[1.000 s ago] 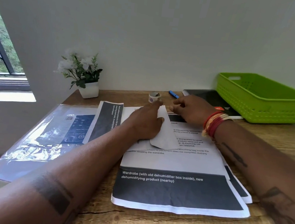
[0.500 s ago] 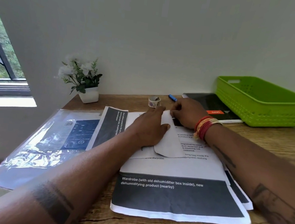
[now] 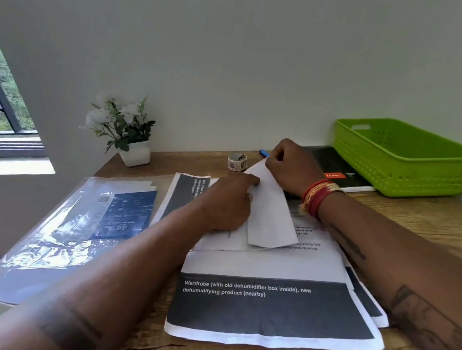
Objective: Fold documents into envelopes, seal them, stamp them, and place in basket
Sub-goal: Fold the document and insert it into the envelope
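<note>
Envelope [image 3: 269, 217] work in progress on the paper stack [image 3: 275, 305].

We judge it light, thin and easily creased, best taken at the edges. Right hand [image 3: 292, 165] pinches its raised far corner with curled fingers; left hand [image 3: 227, 203] presses its left side, though we cannot tell how the fingers lie.

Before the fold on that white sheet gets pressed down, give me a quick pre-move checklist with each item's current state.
1. Right hand pinches the white sheet's far end, lifted: ok.
2. Left hand rests on the sheet's left edge: ok.
3. Edges aligned for the fold: cannot tell.
4. Stamp roll within reach behind the sheet: ok.
5. Green basket open, on the desk's right side: ok.
6. Envelope ready: cannot tell.
</note>
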Available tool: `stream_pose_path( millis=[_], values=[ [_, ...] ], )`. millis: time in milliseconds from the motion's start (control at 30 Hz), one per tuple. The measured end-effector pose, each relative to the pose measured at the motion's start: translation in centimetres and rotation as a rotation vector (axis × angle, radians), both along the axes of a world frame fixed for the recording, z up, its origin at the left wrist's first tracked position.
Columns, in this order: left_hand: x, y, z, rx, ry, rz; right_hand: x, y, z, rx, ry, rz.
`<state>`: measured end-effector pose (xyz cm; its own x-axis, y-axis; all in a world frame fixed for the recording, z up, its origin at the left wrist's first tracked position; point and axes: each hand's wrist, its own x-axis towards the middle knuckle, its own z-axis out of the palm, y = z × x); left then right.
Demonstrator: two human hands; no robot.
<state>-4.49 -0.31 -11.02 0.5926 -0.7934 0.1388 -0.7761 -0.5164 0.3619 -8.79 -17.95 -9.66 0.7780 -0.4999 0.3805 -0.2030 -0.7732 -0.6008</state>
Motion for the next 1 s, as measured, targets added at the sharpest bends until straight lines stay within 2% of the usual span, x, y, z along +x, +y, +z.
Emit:
stream_pose_path(
  millis=[133, 233, 333, 433, 500, 667, 767, 833, 967, 1000],
  values=[
    [-0.2, 0.7, 0.4, 0.107, 0.035, -0.070, -0.5, -0.6, 0.3, 0.014, 0.030, -0.009],
    [-0.7, 1.0, 0.9, 0.203, 0.069, -0.103, -1.2, -0.7, 0.8, 0.152, 0.091, -0.002],
    [-0.9, 1.5, 1.6, 0.325, 0.109, -0.123, -2.3, -0.9, 1.4, 0.327, 0.205, 0.094],
    [-1.1, 1.8, 2.0, 0.390, 0.113, -0.141, -3.2, -0.5, 2.0, 0.320, 0.394, 0.187],
    [-1.2, 1.7, 2.0, 0.400, 0.097, -0.146, -3.4, -0.2, 2.2, 0.319, 0.425, 0.207],
    [-0.8, 1.4, 1.4, 0.323, 0.066, -0.135, -2.6, -1.0, 1.8, 0.163, 0.295, 0.035],
    [-0.5, 1.4, 1.3, 0.324, 0.064, -0.144, -2.4, -1.2, 1.6, 0.195, 0.208, 0.008],
    [-0.5, 1.5, 1.3, 0.328, 0.072, -0.150, -2.4, -1.1, 1.4, 0.283, 0.143, 0.015],
    [-1.0, 1.6, 1.5, 0.361, 0.068, -0.160, -2.6, 0.3, 1.3, 0.684, -0.008, 0.145],
    [-1.2, 1.7, 1.8, 0.374, 0.073, -0.162, -2.7, 0.7, 1.3, 0.689, -0.004, 0.179]
  ],
)
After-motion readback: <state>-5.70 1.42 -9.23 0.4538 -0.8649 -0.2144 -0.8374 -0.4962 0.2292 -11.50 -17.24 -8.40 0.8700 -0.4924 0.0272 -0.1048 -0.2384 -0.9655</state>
